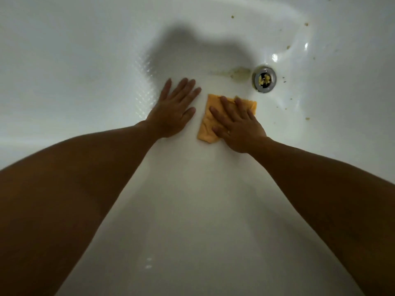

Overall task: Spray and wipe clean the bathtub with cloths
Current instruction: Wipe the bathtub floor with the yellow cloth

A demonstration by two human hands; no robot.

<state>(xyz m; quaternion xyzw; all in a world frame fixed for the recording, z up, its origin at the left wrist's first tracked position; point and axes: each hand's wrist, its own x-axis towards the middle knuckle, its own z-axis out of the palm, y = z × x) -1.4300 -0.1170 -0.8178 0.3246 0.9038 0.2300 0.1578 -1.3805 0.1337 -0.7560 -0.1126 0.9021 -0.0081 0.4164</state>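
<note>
I look down into a white bathtub (85, 60). An orange cloth (206, 131) lies flat on the tub floor, a little to the left of and nearer than the drain. My right hand (237, 124) presses on the cloth with straight, spread fingers and covers its right half. My left hand (173, 107) rests flat on the bare tub floor just left of the cloth, fingers straight, touching nothing else.
A metal drain (264, 79) with yellow bits in it sits at the upper right. A yellowish stain (237, 74) runs left from the drain. Small brown specks (306, 24) dot the tub's right wall. A textured anti-slip patch (145, 86) lies left of my left hand.
</note>
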